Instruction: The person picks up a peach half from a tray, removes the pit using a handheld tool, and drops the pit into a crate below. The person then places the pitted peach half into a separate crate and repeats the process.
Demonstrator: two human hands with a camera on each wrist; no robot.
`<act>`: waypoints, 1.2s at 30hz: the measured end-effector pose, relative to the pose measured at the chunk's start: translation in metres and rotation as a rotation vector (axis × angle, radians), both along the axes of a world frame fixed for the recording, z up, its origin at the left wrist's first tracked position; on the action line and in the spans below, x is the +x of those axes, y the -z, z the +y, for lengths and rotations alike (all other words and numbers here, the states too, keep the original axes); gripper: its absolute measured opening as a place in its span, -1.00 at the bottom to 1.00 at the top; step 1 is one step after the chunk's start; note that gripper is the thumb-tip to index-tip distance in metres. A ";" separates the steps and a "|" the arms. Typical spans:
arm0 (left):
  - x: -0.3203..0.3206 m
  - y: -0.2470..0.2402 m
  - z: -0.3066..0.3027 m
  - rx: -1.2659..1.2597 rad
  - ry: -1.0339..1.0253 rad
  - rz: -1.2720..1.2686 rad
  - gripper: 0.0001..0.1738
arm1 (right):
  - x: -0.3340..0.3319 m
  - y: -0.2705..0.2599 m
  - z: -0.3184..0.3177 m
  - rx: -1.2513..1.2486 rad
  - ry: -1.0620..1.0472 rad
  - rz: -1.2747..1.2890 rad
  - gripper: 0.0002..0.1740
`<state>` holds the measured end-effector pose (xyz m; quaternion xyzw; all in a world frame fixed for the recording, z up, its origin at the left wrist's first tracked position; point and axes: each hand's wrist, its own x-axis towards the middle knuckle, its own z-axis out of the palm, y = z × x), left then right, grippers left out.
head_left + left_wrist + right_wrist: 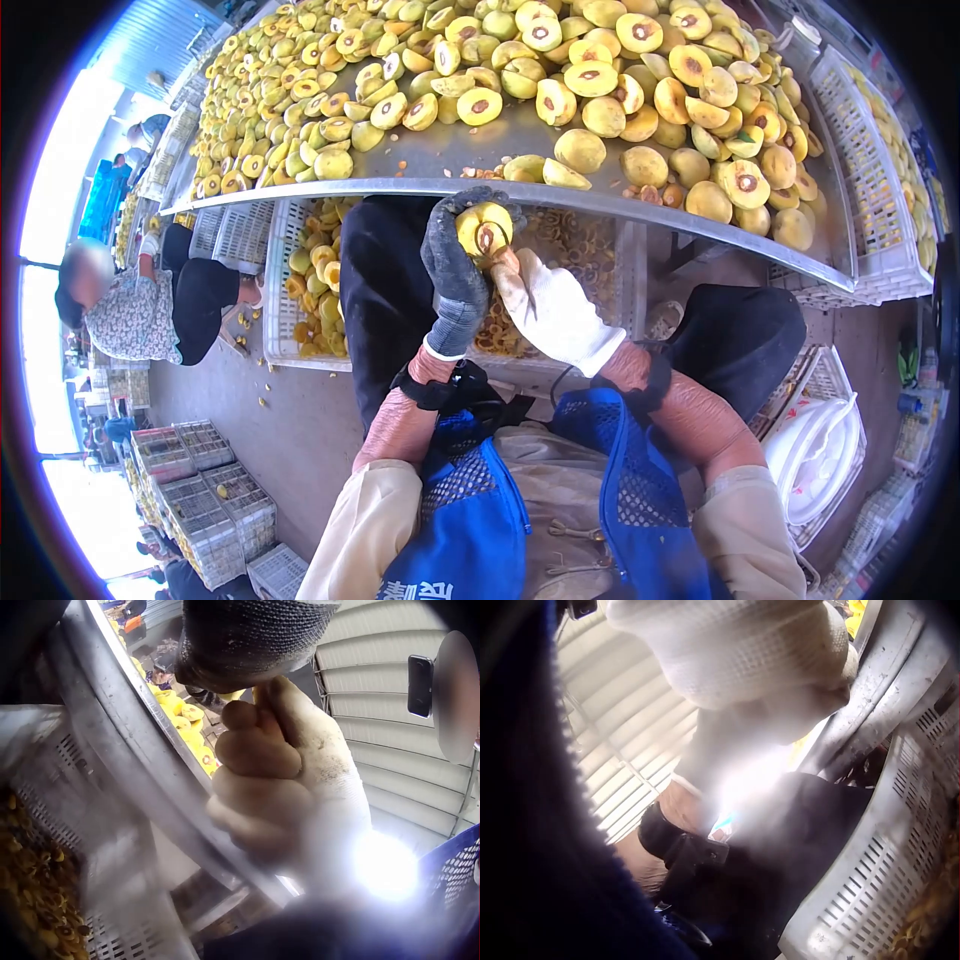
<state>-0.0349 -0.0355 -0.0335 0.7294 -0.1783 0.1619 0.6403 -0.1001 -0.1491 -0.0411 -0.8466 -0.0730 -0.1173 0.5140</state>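
Observation:
In the head view, my left hand (pixel 455 270), in a dark grey glove, holds a yellow peach (pixel 484 226) over the metal table's front edge. Its cut face is turned up, and a brown pit shows in it. My right hand (pixel 560 310), in a white glove, meets the near side of the peach with its fingertips. The left wrist view shows this right hand (pixel 277 780) with fingers curled and thumb pressed over a small orange-toned tool handle (pixel 270 724), mostly hidden. The right wrist view has the left glove hiding behind the white glove (pixel 750 652).
Halved peaches (pixel 590 78) heap across the metal table (pixel 430 160), with loose pits near its edge. Below stand white crates (pixel 285 335) of peach pieces and rings. A full crate (pixel 880 190) is at right, a white bucket (pixel 815 455) lower right. Another person (pixel 130 320) sits at left.

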 end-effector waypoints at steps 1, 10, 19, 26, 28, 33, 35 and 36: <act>0.000 0.000 0.001 0.009 -0.015 -0.009 -0.64 | -0.001 0.001 0.001 0.011 -0.011 0.006 -0.63; 0.004 0.003 -0.001 -0.109 -0.044 0.010 -0.56 | -0.001 -0.009 0.000 0.233 -0.130 0.187 -0.61; 0.019 0.025 0.020 0.193 0.002 -0.149 -0.58 | 0.000 -0.009 -0.004 0.358 -0.210 0.280 -0.59; 0.028 0.028 0.056 0.744 0.105 -0.250 -0.39 | 0.004 -0.013 -0.016 0.072 -0.288 0.325 -0.54; 0.025 0.031 0.044 0.564 0.053 -0.154 -0.45 | 0.003 -0.010 -0.009 0.151 -0.234 0.283 -0.56; 0.010 0.023 0.014 0.034 -0.077 0.161 -0.54 | 0.004 -0.008 -0.001 0.328 -0.223 0.217 -0.58; 0.016 0.035 0.023 0.228 -0.109 -0.075 -0.62 | 0.004 -0.008 -0.002 0.333 -0.236 0.204 -0.58; 0.017 0.029 0.024 0.315 -0.138 -0.197 -0.65 | 0.004 -0.009 -0.003 0.324 -0.240 0.208 -0.58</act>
